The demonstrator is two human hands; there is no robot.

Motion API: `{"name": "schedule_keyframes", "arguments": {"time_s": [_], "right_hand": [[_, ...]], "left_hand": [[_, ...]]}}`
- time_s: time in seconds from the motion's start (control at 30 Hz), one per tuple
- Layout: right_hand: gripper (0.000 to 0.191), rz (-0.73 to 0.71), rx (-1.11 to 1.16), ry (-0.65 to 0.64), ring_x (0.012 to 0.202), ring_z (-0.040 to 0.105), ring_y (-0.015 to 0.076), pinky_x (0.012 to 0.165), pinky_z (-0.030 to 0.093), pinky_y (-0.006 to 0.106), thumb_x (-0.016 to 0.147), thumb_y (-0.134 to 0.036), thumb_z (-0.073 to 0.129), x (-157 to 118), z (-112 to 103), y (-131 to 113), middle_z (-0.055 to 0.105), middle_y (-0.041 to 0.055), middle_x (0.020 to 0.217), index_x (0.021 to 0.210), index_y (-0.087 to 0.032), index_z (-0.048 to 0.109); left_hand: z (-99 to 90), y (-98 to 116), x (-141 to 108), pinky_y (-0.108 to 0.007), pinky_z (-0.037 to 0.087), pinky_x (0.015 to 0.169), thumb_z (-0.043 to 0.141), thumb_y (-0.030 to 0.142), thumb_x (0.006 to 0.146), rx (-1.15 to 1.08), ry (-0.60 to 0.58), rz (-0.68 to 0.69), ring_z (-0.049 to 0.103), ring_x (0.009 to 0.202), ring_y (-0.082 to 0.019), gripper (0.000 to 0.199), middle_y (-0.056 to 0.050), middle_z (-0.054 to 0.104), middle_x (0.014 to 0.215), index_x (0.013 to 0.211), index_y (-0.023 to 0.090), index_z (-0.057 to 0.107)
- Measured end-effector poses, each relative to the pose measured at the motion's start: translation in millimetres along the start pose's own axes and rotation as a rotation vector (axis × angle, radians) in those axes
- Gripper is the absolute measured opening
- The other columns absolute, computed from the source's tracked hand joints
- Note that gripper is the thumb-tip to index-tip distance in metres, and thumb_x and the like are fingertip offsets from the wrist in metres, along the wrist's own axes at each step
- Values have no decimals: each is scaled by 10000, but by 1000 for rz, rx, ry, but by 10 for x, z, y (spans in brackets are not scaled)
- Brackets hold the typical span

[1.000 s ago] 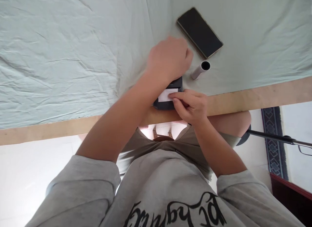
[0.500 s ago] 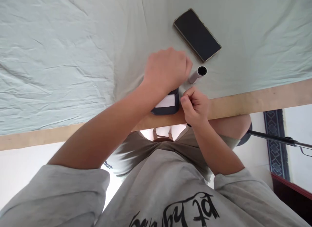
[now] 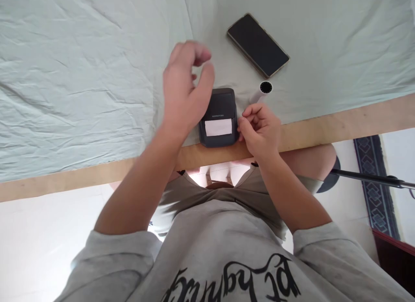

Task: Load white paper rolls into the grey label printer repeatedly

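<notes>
A small dark box, which looks like a mini label printer, lies at the table's near edge. A blank white paper strip shows on its near half. My left hand is in the air up and left of the box, slightly blurred, thumb apart from the curled fingers and nothing visible in it. Beside the box's right edge, my right hand has thumb and fingertips drawn together; whatever may be between them is too small to make out. Just beyond that hand stands a white cylinder with a dark round end.
A black-screened phone in a clear-edged case lies farther back. Wrinkled pale green cloth covers the table, whose wooden edge runs along the near side. My legs are under it, and a dark pole is at the right.
My left hand has moved left off the dark box and its fingers have loosened, uncovering the box. The right hand stays beside the box, its fingers slightly less tightly curled.
</notes>
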State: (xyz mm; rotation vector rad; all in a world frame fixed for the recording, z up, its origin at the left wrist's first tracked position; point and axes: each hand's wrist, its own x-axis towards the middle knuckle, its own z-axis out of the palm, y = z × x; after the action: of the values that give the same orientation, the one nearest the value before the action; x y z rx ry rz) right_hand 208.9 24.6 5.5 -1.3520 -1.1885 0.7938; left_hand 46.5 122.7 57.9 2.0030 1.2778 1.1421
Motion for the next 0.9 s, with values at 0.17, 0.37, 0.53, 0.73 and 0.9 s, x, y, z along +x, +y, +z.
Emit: {"name": "schedule_keyframes", "arguments": {"time_s": [0.17,0.37,0.53,0.73,0.9], "right_hand": [[60,-7,-1,-5,427,503,53,415,393,191,901,-236,642,9,-1,-25,578,-90,581,872,-238,589],[77,-17,29,5,404,497,49,392,372,178,893,-252,668,20,-1,-30,589,-90,571,861,-230,602],[131,19,20,21,404,518,46,398,399,165,888,-307,707,15,-8,-42,642,-79,586,832,-225,621],[423,14,-40,16,419,513,69,408,403,198,891,-576,742,6,-34,-29,609,-63,542,723,-225,575],[429,-50,-129,21,514,512,85,497,418,241,966,-599,636,25,-21,-12,556,-57,596,760,-233,550]], "left_hand": [[-280,-152,-639,-438,549,1115,571,368,1005,115,-154,-75,573,1394,-272,358,-122,584,1453,1344,257,596],[-208,-236,-984,-564,417,1252,688,593,920,198,-422,-72,338,1599,-421,995,-221,298,1731,1677,171,200],[-196,-263,-978,-617,379,1265,804,618,826,265,-441,-45,271,1622,-464,1213,-250,253,1745,1705,167,99],[-237,-331,-953,-601,390,1275,819,705,794,293,-457,-9,328,1602,-457,1241,-237,294,1737,1703,190,151],[-212,-344,-1038,-632,442,1238,754,731,840,313,-389,9,392,1565,-477,1156,-203,359,1722,1715,252,171]]}}
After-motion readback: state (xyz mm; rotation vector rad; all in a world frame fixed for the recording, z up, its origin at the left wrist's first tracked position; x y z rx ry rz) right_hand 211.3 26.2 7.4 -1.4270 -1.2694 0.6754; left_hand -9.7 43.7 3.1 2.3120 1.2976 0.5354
